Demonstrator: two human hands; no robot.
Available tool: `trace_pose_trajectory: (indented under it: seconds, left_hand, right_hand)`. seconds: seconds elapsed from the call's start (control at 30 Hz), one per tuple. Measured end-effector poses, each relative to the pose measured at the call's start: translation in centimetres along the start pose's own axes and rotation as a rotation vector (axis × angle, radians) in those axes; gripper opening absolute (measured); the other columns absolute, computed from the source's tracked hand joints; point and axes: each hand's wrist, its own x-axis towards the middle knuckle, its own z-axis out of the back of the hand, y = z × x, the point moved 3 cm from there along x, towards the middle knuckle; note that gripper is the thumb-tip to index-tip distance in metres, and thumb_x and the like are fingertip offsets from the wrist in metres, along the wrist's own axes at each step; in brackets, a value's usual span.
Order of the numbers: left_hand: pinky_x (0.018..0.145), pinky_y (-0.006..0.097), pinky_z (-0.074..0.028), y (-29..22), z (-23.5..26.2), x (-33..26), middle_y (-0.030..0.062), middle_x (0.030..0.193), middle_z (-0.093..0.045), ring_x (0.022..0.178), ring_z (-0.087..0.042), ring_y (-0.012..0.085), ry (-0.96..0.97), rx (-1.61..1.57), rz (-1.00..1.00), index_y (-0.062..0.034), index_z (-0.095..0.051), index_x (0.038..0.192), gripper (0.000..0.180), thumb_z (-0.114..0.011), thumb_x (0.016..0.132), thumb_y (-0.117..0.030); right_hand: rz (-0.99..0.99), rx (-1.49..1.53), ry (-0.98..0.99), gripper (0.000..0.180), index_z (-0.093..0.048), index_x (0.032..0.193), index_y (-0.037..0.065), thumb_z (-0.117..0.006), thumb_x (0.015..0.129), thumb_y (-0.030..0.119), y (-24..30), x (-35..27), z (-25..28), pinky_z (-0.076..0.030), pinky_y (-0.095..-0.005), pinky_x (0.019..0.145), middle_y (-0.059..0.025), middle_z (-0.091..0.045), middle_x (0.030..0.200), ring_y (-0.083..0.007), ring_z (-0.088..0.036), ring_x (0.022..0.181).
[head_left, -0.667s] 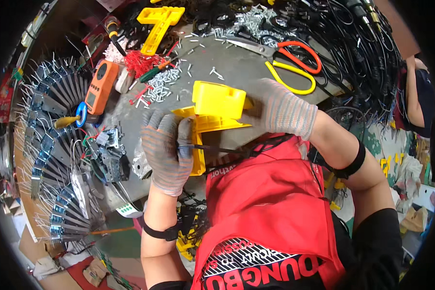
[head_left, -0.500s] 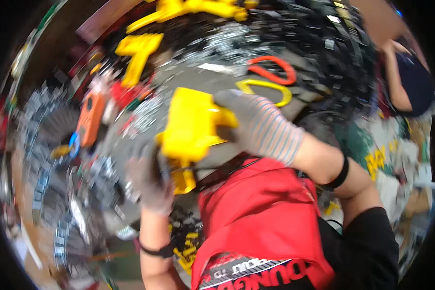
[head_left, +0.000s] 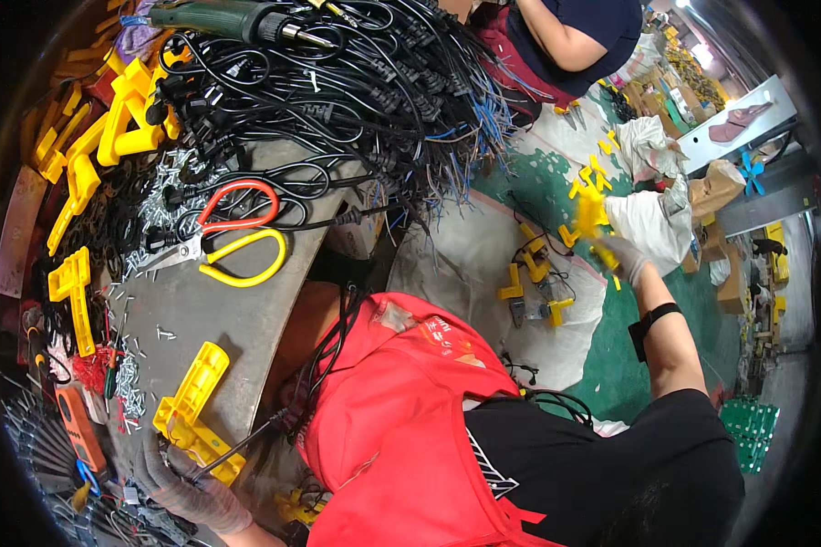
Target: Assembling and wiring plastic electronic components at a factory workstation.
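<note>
My gloved left hand (head_left: 187, 492) rests at the lower left of the metal bench (head_left: 219, 319), gripping the near end of a yellow plastic housing (head_left: 192, 406) that lies flat there. A black cord (head_left: 246, 438) runs from that end toward my red apron. My gloved right hand (head_left: 622, 260) is stretched far out to the right, above the floor. It holds a small yellow plastic part (head_left: 591, 217), blurred by motion. Below it, more yellow parts (head_left: 529, 273) lie on a white sheet (head_left: 456, 264).
Scissors with one red and one yellow handle (head_left: 237, 242) lie mid-bench beside loose screws (head_left: 160, 196). A thick tangle of black power cords (head_left: 356, 82) covers the far end. Yellow housings (head_left: 91, 155) pile at left. Another person (head_left: 575, 27) sits beyond; white sacks (head_left: 657, 182) stand on the green floor.
My right hand left the yellow housing on the bench and swung out right over the floor, now holding a small yellow part. The view turned right. My left hand stays on the housing.
</note>
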Motion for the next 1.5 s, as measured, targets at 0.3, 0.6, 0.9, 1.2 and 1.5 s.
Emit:
trace_pose_trajectory:
  seconds: [0.3, 0.6, 0.9, 1.2, 1.5]
  left_hand:
    - [0.092, 0.041, -0.045, -0.8, 0.4, -2.4, 0.0166, 0.116, -0.059, 0.111, -0.054, 0.0311, -0.011, -0.041, 0.213, -0.0017, -0.059, 0.119, 0.039, -0.066, 0.083, -0.012]
    - [0.096, 0.046, -0.039, -0.8, 3.5, -2.6, 0.0183, 0.12, -0.054, 0.111, -0.051, 0.037, -0.061, -0.076, 0.338, -0.003, -0.049, 0.127, 0.07, -0.076, 0.07, -0.035]
    - [0.103, 0.046, -0.038, 4.0, 4.8, -3.3, 0.02, 0.128, -0.049, 0.123, -0.044, 0.038, 0.256, -0.136, 0.343, -0.0036, -0.041, 0.136, 0.084, -0.079, 0.067, -0.033]
    - [0.098, 0.042, -0.04, 4.7, 3.4, -4.2, 0.0184, 0.113, -0.057, 0.107, -0.054, 0.0342, 0.381, -0.12, 0.332, -0.0017, -0.044, 0.133, 0.08, -0.075, 0.067, -0.033]
    - [0.095, 0.041, -0.041, 4.6, 4.3, -5.3, 0.0183, 0.112, -0.057, 0.106, -0.054, 0.0337, 0.354, -0.167, 0.319, -0.0048, -0.041, 0.136, 0.087, -0.077, 0.064, -0.037]
  right_hand:
    - [-0.357, 0.267, 0.492, 0.028, -0.064, 0.089, 0.001, -0.067, 0.082, 0.029, 22.9, 10.5, -16.6, -0.045, -0.0258, 0.064, -0.0041, -0.062, 0.082, -0.0107, -0.057, 0.072]
    - [0.985, -0.256, 0.851, 0.042, -0.051, 0.119, 0.008, -0.065, 0.083, 0.027, 50.3, 10.1, -34.3, -0.049, -0.0444, 0.07, -0.0159, -0.055, 0.096, -0.036, -0.057, 0.088]
    - [0.387, 0.253, 0.907, 0.017, -0.063, 0.088, 0.0, -0.054, 0.086, 0.014, 50.7, 11.8, -36.1, -0.046, -0.0295, 0.059, -0.012, -0.061, 0.069, -0.0168, -0.059, 0.061]
    - [0.409, 0.213, 0.538, 0.016, -0.062, 0.081, -0.002, -0.058, 0.087, 0.013, 50.8, 15.3, -34.4, -0.035, -0.026, 0.054, -0.0035, -0.048, 0.062, -0.0068, -0.042, 0.06]
    - [0.573, 0.125, 0.44, 0.016, -0.061, 0.08, -0.002, -0.059, 0.086, 0.013, 50.4, 15.8, -35.5, -0.034, -0.0265, 0.052, -0.0047, -0.043, 0.058, -0.0082, -0.038, 0.057]
